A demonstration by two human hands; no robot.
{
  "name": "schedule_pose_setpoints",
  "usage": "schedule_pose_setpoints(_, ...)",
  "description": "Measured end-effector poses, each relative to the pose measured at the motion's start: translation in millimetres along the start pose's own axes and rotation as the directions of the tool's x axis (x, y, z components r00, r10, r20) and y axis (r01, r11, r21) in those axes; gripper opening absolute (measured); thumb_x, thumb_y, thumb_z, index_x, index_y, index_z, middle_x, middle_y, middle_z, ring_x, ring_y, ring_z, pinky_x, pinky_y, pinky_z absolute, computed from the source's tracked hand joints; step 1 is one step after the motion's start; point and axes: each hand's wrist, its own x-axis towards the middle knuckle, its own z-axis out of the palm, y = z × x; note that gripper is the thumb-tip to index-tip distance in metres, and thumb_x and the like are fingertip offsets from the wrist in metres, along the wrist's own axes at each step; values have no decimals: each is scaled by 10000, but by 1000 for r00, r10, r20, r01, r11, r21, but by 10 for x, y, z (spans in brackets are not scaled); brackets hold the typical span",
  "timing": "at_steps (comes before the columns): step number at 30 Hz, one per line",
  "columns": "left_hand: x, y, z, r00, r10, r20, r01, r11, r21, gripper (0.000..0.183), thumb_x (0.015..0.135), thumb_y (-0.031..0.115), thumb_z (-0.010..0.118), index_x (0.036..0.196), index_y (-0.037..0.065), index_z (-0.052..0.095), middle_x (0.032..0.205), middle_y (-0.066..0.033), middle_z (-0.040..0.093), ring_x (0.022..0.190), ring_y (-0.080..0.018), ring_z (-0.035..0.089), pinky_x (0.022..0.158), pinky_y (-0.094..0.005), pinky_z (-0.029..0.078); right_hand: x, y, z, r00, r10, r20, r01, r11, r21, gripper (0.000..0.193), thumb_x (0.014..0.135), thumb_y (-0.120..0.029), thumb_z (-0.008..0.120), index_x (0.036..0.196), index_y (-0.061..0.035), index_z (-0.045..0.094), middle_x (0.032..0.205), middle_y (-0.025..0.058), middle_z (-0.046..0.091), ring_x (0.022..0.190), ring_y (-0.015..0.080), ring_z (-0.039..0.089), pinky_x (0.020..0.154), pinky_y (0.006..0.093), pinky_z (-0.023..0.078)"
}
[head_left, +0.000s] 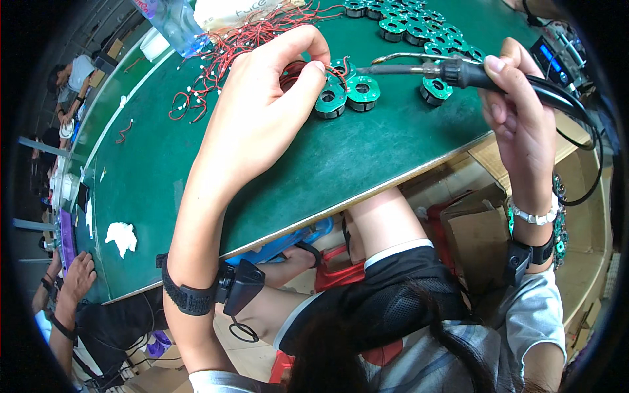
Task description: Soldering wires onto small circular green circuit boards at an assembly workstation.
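Left hand (262,98) pinched red wires (289,77) beside green discs (352,95), right hand (522,98) gripped a soldering iron (458,72), green surface (295,190) below.

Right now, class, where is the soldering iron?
In the head view, the soldering iron is at upper right, gripped by the right hand and pointing left toward the green discs.

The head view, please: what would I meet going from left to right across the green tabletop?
A co-worker's hand at the edge, crumpled white tissue, the person's left hand, small cluster of round green boards, lone round green board, the person's right hand.
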Motion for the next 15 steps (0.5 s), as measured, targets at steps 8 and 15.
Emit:
schedule_pose_setpoints(8, -4, 1, -19, 1000, 9, 21, -10, 1000, 29, 82, 863, 102, 463, 852, 21, 467, 729, 38, 387, 656, -33, 330, 562, -200, 278, -30, 31, 105, 998, 52, 19, -51, 997, -50, 173, 851, -138, 544, 733, -113, 420, 488, -59, 348, 386, 0, 253, 352, 160, 168)
schedule_pose_setpoints(15, 0, 2, -22, 999, 7, 33, -9, 998, 56, 80, 856, 96, 458, 854, 17, 465, 751, 33, 401, 668, -36, 342, 575, -200, 290, -38, 43, 112, 998, 57, 30, -55, 998, -44, 156, 850, -138, 543, 750, -112, 427, 482, -59, 351, 380, 3, 254, 352, 160, 166)
